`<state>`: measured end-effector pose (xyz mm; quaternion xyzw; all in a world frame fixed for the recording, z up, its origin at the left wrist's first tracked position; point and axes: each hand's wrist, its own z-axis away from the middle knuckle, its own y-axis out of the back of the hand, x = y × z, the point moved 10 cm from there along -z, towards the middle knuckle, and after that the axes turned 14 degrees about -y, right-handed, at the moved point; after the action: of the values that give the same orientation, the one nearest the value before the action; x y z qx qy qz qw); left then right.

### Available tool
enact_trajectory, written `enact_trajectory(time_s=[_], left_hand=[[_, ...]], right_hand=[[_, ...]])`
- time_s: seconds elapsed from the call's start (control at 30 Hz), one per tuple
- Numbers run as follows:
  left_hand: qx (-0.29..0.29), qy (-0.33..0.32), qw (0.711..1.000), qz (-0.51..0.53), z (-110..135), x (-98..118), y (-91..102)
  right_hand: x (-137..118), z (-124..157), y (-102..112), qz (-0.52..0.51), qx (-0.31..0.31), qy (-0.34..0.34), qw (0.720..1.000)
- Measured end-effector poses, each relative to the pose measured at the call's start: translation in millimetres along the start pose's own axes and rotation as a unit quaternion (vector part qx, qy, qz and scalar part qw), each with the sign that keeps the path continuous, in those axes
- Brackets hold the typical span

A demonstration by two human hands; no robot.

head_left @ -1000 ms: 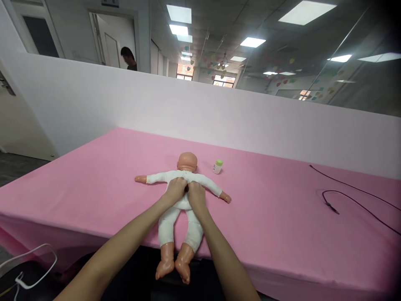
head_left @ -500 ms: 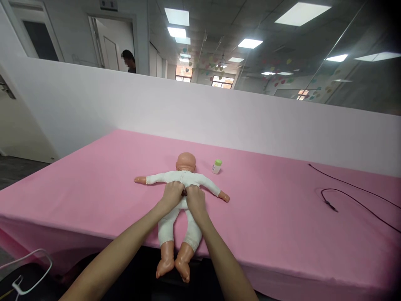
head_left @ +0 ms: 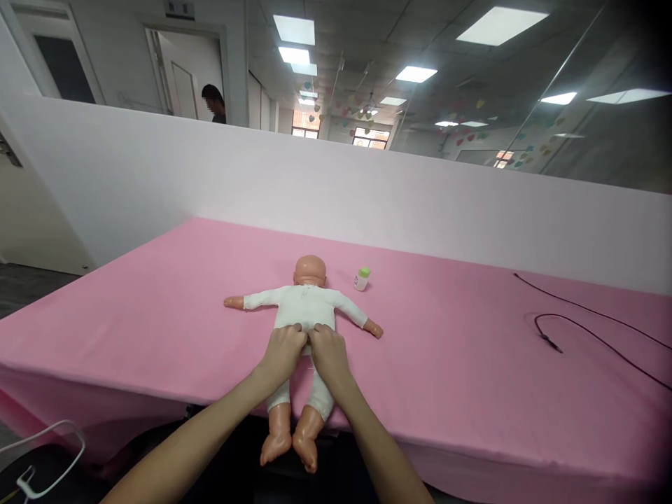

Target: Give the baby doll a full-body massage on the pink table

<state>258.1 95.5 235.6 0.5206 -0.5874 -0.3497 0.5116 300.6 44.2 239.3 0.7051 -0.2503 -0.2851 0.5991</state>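
Note:
A baby doll (head_left: 305, 306) in a white suit lies face down on the pink table (head_left: 462, 364), head away from me, arms spread, bare feet hanging over the near edge. My left hand (head_left: 283, 351) and my right hand (head_left: 327, 352) sit side by side on the doll's lower back, fingers curled and pressed onto the white cloth. Whether they pinch the cloth or only press on it is hidden.
A small white bottle with a green cap (head_left: 362, 278) stands just right of the doll's head. A black cable (head_left: 572, 329) lies on the table's right side. A white partition (head_left: 336, 189) borders the far edge; a person stands behind it. A white cord (head_left: 47, 448) hangs at the lower left.
Both hands have slid down the doll's back from the shoulder area to the waist, toward me. The doll has stayed in place.

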Motion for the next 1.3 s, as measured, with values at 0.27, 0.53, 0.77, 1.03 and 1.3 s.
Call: enact_trajectory(time_s=[0.27,0.53,0.77,1.03,1.3], left_hand=[[0.016,-0.061,0.99,0.124,-16.4,-27.2,23.6],[0.206,0.035,0.977,0.05,-67.4,-74.7,47.6],[0.138,0.079,0.987,-0.009,-86.7,-89.1,18.2],[0.138,-0.002,0.989,-0.048,-67.3,-58.0,29.3],[0.082,0.002,0.995,-0.054,-68.4,-54.2,14.3]], right_hand=[[17.4,-34.9,24.4,-0.09,-0.037,0.03,0.995],[32.3,-92.2,43.5,-0.163,0.124,-0.058,0.977],[35.6,-104.0,12.7,-0.104,0.094,-0.118,0.983],[33.8,-82.7,16.3,-0.126,0.113,-0.068,0.983],[34.6,-88.3,-4.7,-0.086,0.048,-0.096,0.991]])
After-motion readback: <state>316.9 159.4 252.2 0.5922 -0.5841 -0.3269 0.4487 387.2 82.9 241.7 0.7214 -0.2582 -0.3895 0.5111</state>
